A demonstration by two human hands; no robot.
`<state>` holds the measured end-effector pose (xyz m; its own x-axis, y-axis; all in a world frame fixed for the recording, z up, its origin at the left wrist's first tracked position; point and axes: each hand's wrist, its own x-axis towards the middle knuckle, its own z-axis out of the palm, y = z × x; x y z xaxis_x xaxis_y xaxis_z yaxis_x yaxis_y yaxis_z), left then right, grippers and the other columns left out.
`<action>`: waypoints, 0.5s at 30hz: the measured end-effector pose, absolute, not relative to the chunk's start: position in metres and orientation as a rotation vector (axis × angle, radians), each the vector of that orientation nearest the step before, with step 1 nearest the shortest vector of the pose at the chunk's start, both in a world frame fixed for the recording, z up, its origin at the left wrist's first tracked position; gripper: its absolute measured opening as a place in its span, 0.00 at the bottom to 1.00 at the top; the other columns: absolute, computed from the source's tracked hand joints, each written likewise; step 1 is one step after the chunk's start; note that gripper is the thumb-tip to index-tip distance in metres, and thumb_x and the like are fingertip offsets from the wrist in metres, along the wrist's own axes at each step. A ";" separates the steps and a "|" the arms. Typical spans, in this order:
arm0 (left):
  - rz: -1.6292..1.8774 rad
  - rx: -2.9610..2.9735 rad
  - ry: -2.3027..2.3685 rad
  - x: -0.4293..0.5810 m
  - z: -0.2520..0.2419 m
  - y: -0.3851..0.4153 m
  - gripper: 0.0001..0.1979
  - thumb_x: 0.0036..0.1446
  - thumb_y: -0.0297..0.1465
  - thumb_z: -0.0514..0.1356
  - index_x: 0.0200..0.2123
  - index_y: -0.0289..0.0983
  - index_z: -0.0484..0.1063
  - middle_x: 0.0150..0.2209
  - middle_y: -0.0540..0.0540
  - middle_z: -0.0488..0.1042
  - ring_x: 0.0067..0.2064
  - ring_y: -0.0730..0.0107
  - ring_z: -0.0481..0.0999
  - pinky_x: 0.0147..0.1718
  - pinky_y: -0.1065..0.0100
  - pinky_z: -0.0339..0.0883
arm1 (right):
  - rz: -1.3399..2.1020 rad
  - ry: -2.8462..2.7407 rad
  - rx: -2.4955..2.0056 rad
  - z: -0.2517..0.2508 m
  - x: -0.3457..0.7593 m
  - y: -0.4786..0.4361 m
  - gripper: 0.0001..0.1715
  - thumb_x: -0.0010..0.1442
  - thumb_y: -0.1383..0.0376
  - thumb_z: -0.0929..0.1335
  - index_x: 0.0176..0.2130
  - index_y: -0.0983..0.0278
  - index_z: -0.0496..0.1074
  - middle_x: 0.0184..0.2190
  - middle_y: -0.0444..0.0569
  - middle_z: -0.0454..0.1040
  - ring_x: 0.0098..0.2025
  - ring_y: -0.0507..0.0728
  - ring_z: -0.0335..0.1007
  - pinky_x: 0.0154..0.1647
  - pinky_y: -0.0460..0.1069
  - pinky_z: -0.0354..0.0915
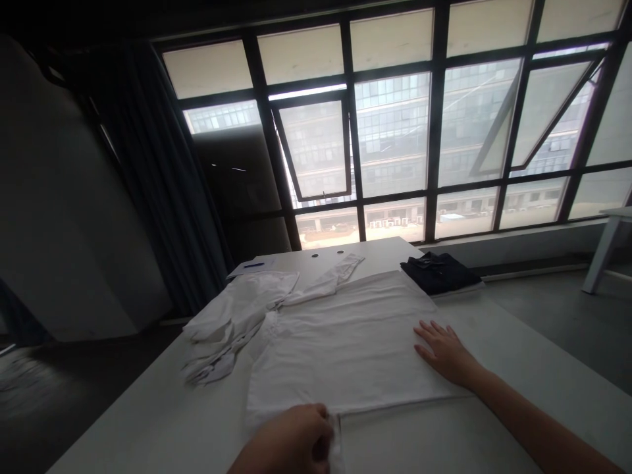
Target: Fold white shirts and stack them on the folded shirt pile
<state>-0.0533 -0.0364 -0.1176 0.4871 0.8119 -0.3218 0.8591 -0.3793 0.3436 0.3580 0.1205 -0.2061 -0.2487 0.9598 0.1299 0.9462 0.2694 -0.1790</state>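
Note:
A white shirt (340, 342) lies spread flat on the white table (518, 368), one sleeve (326, 280) stretched toward the far side. My right hand (444, 352) rests flat on the shirt's right edge, fingers stretched out and apart. My left hand (291, 441) is at the near edge of the shirt, fingers curled and pinching its white hem.
A crumpled white garment (232, 322) lies left of the shirt. A folded dark garment (437, 271) sits at the far right of the table. A paper with a blue pen (254, 265) is at the far left corner. Large windows and a dark curtain stand behind.

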 end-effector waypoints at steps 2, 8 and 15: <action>-0.134 2.312 1.385 -0.052 -0.120 -0.038 0.03 0.45 0.31 0.62 0.28 0.41 0.74 0.37 0.50 0.76 0.29 0.70 0.67 0.26 0.69 0.55 | 0.094 -2.326 -1.779 -0.205 0.357 0.120 0.37 0.67 0.45 0.57 0.67 0.59 0.63 0.71 0.52 0.55 0.72 0.69 0.45 0.70 0.70 0.40; -0.036 2.310 1.360 -0.049 -0.117 -0.040 0.21 0.44 0.28 0.64 0.44 0.47 0.75 0.38 0.53 0.77 0.34 0.67 0.71 0.30 0.70 0.57 | 0.090 -2.320 -1.764 -0.205 0.358 0.120 0.36 0.67 0.46 0.57 0.66 0.59 0.63 0.70 0.53 0.56 0.72 0.70 0.46 0.69 0.70 0.41; -0.016 2.264 1.237 -0.045 -0.107 -0.039 0.24 0.43 0.24 0.63 0.45 0.51 0.77 0.37 0.54 0.75 0.31 0.70 0.70 0.29 0.71 0.57 | 0.099 -2.312 -1.769 -0.206 0.358 0.120 0.36 0.67 0.45 0.58 0.67 0.58 0.63 0.71 0.53 0.55 0.72 0.69 0.45 0.69 0.70 0.40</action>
